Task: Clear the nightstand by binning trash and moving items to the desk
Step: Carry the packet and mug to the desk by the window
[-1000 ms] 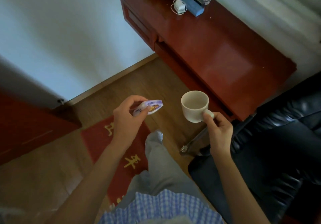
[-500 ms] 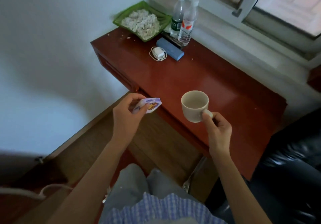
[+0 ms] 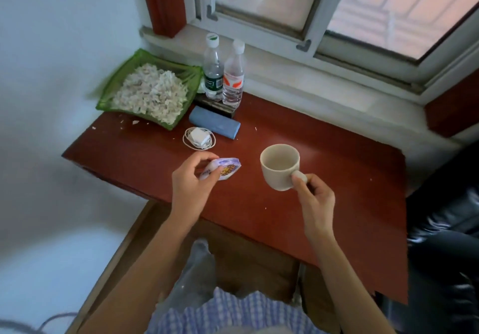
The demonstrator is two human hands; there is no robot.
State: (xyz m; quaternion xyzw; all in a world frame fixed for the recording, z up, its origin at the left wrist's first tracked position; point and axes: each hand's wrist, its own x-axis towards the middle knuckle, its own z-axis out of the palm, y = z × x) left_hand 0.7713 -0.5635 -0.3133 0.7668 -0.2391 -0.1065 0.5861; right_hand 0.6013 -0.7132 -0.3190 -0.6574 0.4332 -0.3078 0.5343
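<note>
Left hand pinching a small crumpled purple-and-white snack wrapper between thumb and curled fingers; right hand gripping the handle of a plain cream ceramic cup, mouth up. Both held above the glossy red-brown wooden desk under the window — wrapper left, cup right, well apart. At the desk's far left corner, a green plastic tray heaped with pale shells or husks. Just beside it, two clear plastic water bottles upright against the sill, seemingly on a dark flat object. In front of them, a blue oblong case — and nearer, a white charger with coiled cable. Scattered pale crumbs on the desktop. At far right, black leather upholstery.
</note>
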